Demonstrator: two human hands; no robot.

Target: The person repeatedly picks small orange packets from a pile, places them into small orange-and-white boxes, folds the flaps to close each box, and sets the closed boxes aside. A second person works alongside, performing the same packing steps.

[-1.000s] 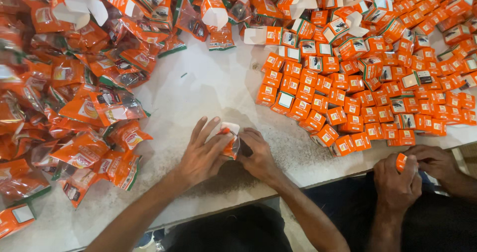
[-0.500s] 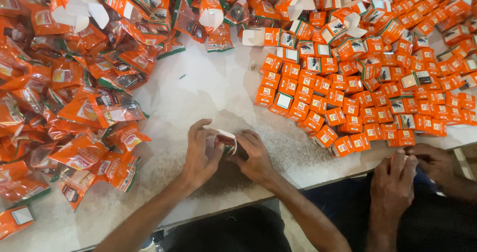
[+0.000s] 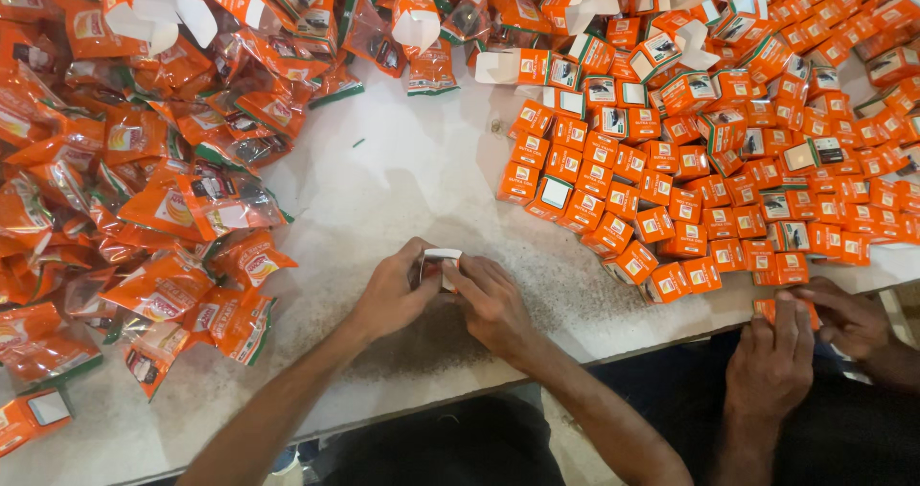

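Observation:
My left hand and my right hand meet over the white table, both closed around one small carton whose white flap shows between the fingers. Most of the carton is hidden by my fingers. Orange plastic pouches are heaped just left of my left hand. Rows of small orange boxes lie to the right of my right hand.
Another person's two hands hold a small orange box at the table's front edge on the right. Unfolded cartons with white flaps lie along the far side. A flat orange box rests at the near left.
My hands have drawn closer around the carton and turned it, so its white flap now faces up. The other person's hands have shifted slightly on their box.

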